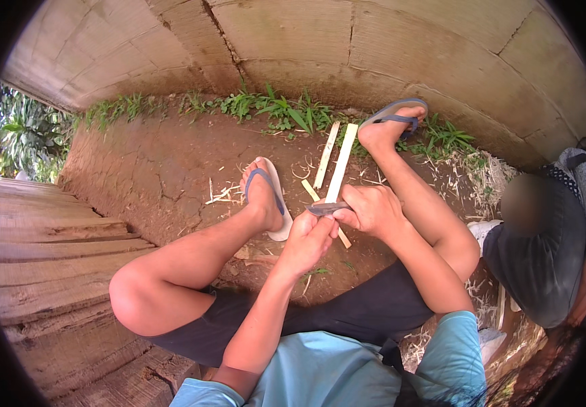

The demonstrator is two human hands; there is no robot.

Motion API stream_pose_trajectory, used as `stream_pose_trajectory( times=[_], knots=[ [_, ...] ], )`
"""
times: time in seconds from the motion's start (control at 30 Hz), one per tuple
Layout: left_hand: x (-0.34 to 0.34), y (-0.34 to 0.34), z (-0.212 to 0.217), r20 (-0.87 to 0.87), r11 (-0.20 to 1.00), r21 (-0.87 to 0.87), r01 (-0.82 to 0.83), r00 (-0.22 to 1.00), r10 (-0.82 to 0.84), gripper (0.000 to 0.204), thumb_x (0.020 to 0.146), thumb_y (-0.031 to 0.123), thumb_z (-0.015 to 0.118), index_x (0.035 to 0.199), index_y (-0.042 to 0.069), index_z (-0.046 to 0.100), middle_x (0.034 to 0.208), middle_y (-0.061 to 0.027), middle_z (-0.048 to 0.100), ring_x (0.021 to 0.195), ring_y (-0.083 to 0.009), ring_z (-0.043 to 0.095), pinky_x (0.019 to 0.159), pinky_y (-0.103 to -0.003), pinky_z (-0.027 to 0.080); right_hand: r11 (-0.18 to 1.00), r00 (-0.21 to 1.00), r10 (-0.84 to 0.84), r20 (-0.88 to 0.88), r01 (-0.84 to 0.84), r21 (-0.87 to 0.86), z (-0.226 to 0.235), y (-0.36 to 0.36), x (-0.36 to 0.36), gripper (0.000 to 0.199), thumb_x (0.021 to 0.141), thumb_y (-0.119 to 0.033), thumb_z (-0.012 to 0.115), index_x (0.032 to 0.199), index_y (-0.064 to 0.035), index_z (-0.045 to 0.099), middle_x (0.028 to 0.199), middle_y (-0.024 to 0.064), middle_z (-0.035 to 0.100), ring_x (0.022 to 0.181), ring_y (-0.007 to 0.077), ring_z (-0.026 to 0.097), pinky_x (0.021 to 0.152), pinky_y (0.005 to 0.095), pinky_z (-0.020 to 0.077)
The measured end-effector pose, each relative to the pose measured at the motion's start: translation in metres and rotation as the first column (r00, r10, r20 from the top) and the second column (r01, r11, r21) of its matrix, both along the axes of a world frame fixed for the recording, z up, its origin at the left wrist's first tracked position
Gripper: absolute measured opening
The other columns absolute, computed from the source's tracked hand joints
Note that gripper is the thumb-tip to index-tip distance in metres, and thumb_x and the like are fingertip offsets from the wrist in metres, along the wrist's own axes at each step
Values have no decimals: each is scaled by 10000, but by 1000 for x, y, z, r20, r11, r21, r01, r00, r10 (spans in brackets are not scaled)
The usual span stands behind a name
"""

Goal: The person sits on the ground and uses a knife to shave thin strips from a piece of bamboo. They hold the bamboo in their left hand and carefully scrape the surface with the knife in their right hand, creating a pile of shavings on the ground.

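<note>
Pale, flat strip (342,163) runs from the hands toward the far wall (293,74). Left hand (308,243): closed, thumb and fingers pinching at the strip's near end, contact partly hidden. Right hand (376,209): curled tight on knife (323,209), handle covered; its blade crosses the strip. Second strip (325,157) lies on soil (171,176), just left.

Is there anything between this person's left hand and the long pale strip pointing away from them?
Yes: the knife blade, extending from the right hand, crosses the near end of the strip, just beyond the left hand. Any grip beneath the blade is hidden.
</note>
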State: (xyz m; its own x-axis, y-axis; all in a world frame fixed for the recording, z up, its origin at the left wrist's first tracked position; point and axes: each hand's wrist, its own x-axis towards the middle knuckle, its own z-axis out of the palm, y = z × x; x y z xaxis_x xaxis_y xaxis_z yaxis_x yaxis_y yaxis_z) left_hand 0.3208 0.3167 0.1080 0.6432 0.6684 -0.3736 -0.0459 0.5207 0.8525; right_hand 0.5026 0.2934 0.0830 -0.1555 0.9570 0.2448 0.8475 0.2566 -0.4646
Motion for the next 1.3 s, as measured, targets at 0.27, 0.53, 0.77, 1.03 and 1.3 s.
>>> stream_pose_trajectory(
  times=[0.27, 0.53, 0.77, 1.03, 1.3],
  knots=[
    [-2, -5, -2, 4, 998, -68, -12, 1000, 12, 142, 976, 173, 439, 1032, 64, 510, 706, 34, 480, 489, -25, 378, 393, -188, 289, 984, 997, 9, 82, -23, 177, -8, 9, 5, 626, 843, -673, 416, 669, -73, 464, 554, 95, 532, 492, 289, 587, 420, 380, 465],
    [6, -7, 10, 100, 983, -150, -106, 987, 122, 134, 976, 186, 462, 983, 64, 516, 712, 25, 470, 458, -22, 351, 386, -176, 270, 974, 998, -47, 43, 37, 223, -18, 12, 9, 647, 842, -697, 383, 668, -78, 456, 554, 96, 498, 502, 281, 582, 423, 385, 457],
    [-3, -15, 17, 155, 977, -210, -37, 985, 71, 256, 982, 196, 456, 1177, 43, 518, 696, 24, 472, 458, -19, 352, 384, -177, 275, 914, 935, -349, 57, 326, 240, 1, 22, 46, 618, 928, -582, 376, 699, -18, 482, 595, 156, 520, 521, 373, 541, 480, 435, 415],
    [2, -6, 8, 142, 984, -165, -70, 985, 94, 235, 983, 198, 457, 1182, 79, 491, 726, 23, 470, 495, -26, 387, 418, -181, 320, 996, 998, -7, -57, 12, 91, 15, 7, -2, 549, 894, -576, 460, 669, -75, 458, 552, 113, 508, 505, 320, 563, 455, 405, 444],
    [2, -5, 11, 72, 990, -140, -12, 997, 22, 236, 975, 178, 473, 1177, 68, 526, 686, 29, 485, 487, -20, 401, 407, -181, 312, 987, 998, 46, -53, -37, 157, -5, 10, 12, 631, 866, -662, 391, 690, -63, 479, 557, 101, 520, 508, 312, 576, 440, 401, 451]
  ],
)
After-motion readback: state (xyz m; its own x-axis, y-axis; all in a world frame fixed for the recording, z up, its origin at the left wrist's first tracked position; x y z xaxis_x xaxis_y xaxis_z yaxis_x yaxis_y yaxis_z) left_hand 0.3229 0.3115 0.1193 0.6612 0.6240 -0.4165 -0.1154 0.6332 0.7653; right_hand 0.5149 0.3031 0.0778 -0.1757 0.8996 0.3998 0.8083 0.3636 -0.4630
